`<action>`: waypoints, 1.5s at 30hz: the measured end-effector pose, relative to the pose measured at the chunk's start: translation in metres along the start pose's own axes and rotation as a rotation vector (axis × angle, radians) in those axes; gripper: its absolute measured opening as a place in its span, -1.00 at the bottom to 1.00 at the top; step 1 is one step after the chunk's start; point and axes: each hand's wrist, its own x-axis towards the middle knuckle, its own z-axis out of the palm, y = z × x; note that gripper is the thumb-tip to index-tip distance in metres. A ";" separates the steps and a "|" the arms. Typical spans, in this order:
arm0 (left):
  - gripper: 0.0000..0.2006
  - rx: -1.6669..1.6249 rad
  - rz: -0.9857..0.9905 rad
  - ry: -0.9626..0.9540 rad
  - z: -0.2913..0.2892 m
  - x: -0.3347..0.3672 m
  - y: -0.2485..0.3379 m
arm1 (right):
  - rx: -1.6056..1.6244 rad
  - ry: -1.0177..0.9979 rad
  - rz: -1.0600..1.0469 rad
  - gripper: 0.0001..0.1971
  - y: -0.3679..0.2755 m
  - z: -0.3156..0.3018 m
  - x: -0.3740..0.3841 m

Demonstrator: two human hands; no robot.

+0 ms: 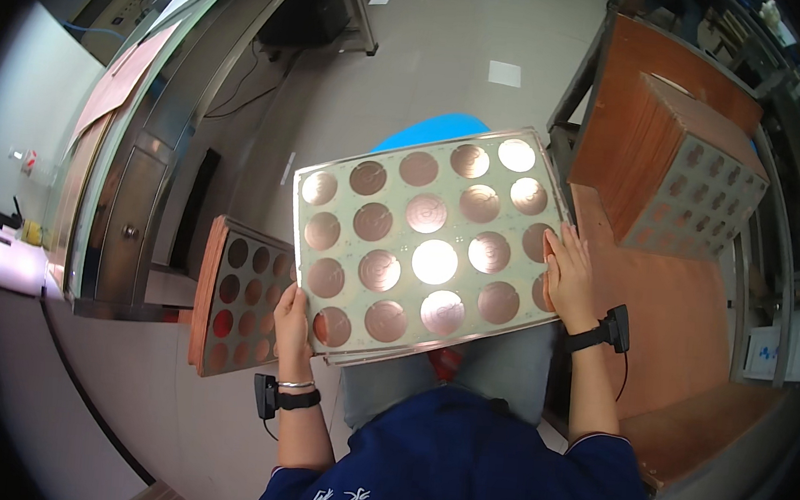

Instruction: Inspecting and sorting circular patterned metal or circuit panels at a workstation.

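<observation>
A pale green circuit board panel (404, 243) with rows of round copper discs is held tilted in front of me, above my lap. Some discs shine brightly with reflected light. My left hand (292, 328) grips its lower left edge, thumb on top. At the right edge my right hand (571, 275) holds on, its fingers lying over the border. A second thin edge shows under the near side, perhaps another panel beneath. Left of my legs leans a stack of similar panels (244, 299), partly behind my left hand.
To the right, a thick stack of panels (696, 184) rests on a brown wooden rack (677, 309). A metal workbench with a drawer (131, 210) stands at the left. Part of a blue stool (433, 130) shows beyond the held panel. Papers (505, 74) lie on the tiled floor.
</observation>
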 end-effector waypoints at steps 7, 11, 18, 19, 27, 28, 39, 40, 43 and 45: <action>-0.73 -0.021 0.158 0.101 0.008 -0.018 0.014 | 0.033 0.000 -0.006 -0.63 0.002 0.005 0.000; -0.72 -0.107 0.208 0.108 0.005 -0.028 0.021 | 0.210 0.113 0.097 -0.64 -0.006 -0.003 0.006; -0.73 -0.322 0.213 0.036 0.000 -0.037 0.030 | 1.195 0.230 0.590 -0.64 0.023 -0.026 0.024; -0.73 -0.334 0.218 0.034 -0.001 -0.039 0.031 | 1.215 0.235 0.543 -0.64 0.016 -0.032 0.025; -0.82 -0.464 0.193 -0.176 -0.015 -0.036 0.049 | 1.189 0.286 0.490 -0.70 -0.007 -0.074 0.029; -0.82 -0.408 0.238 -0.181 -0.015 -0.037 0.055 | 1.266 0.282 0.451 -0.72 -0.005 -0.079 0.026; -0.87 -0.428 0.767 -0.326 -0.007 -0.024 0.061 | 1.953 0.149 -0.442 -0.78 0.001 -0.095 0.035; -0.89 -0.556 0.671 -0.363 0.001 -0.025 0.069 | 1.963 0.188 -0.371 -0.76 -0.011 -0.092 0.033; -0.62 -0.551 0.365 -0.128 0.029 -0.054 0.098 | 1.919 0.310 -0.038 -0.69 -0.036 -0.073 0.023; -0.55 -0.614 0.200 -0.184 0.022 -0.054 0.099 | 1.847 0.368 0.105 -0.65 -0.053 -0.072 0.016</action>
